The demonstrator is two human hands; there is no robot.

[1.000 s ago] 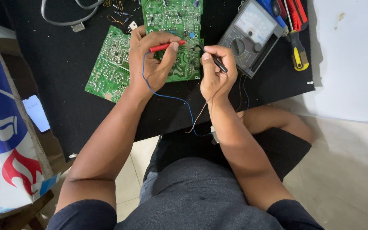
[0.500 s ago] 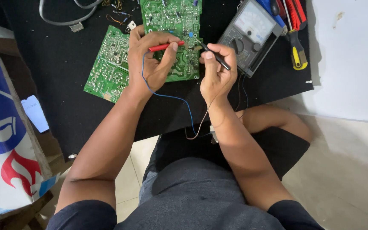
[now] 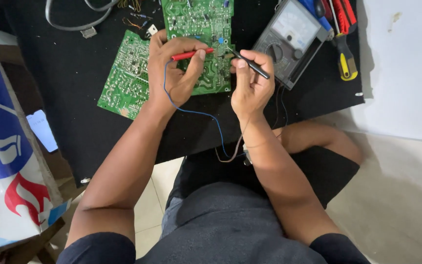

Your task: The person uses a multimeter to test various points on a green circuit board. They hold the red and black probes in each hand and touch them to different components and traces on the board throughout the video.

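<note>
Over a black mat (image 3: 50, 73), a seated person's left hand (image 3: 172, 73) pinches a red probe (image 3: 191, 54) between thumb and fingers, its tip laid on a green circuit board (image 3: 199, 29). Just beside it, the right hand (image 3: 251, 80) grips a black probe (image 3: 251, 65) like a pen, its tip touching the same board close to the red one. Both hands are closed firmly on their probes, and the two tips sit near each other at the board's lower right area.

A blue lead (image 3: 191, 111) runs from the red probe down under the left wrist toward the lap, meeting a brownish lead (image 3: 233, 154) near the right forearm.

Left of the left hand, a second green board (image 3: 125, 80) lies tilted on the mat, partly under the first. Just beyond the right hand, an analogue meter (image 3: 291, 39) with a pale dial lies flat. Right of the meter, screwdrivers with red and blue handles (image 3: 335, 14) lie together, one with a yellow handle (image 3: 346, 63) nearest the mat's edge.

Beyond the left hand, a grey cable (image 3: 74, 22) loops at the mat's far edge, with a few loose wires (image 3: 135, 22) near it.

Far left of the hands stands a blue, white and red container (image 3: 6, 161); its contents cannot be seen.
</note>
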